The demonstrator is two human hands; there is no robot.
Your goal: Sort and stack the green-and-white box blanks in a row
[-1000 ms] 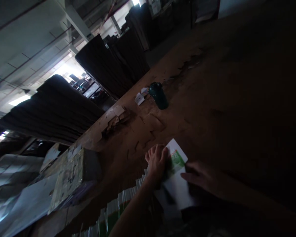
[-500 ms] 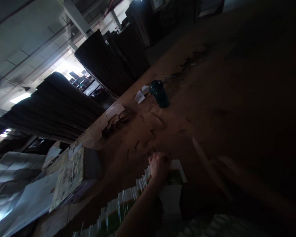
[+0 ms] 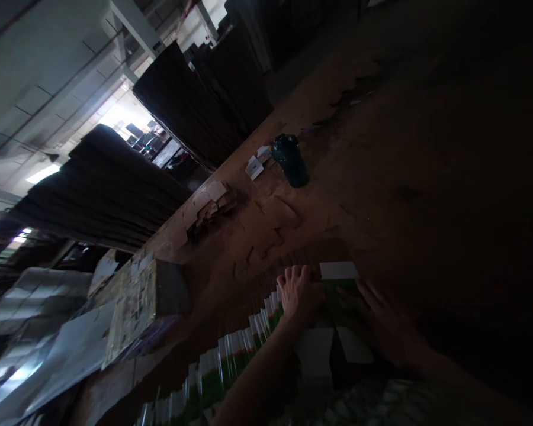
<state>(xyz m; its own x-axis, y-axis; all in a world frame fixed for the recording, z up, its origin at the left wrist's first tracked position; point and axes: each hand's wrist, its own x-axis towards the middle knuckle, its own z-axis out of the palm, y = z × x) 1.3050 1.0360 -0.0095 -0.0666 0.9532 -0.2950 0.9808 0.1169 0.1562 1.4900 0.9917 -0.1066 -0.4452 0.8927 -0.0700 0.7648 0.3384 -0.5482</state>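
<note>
My left hand is closed, its fingers curled at the left edge of a green and white carton. White flaps stick out at the carton's top and bottom. My right hand lies along the carton's right side with its fingers stretched out; its lower part is dim. A slanting row of green and white cartons, packed side by side with shiny edges, runs from my left hand to the lower left. My left forearm hides part of that row.
A dark green bottle stands farther back on the brown table, beside small white cards. Cardboard scraps lie piled near the far edge. A taped box sits at the left. Tall dark stacks rise beyond.
My right hand has come in from the right, where it was blurred, onto the carton's side. A second lower white flap now shows. The view has shifted slightly.
</note>
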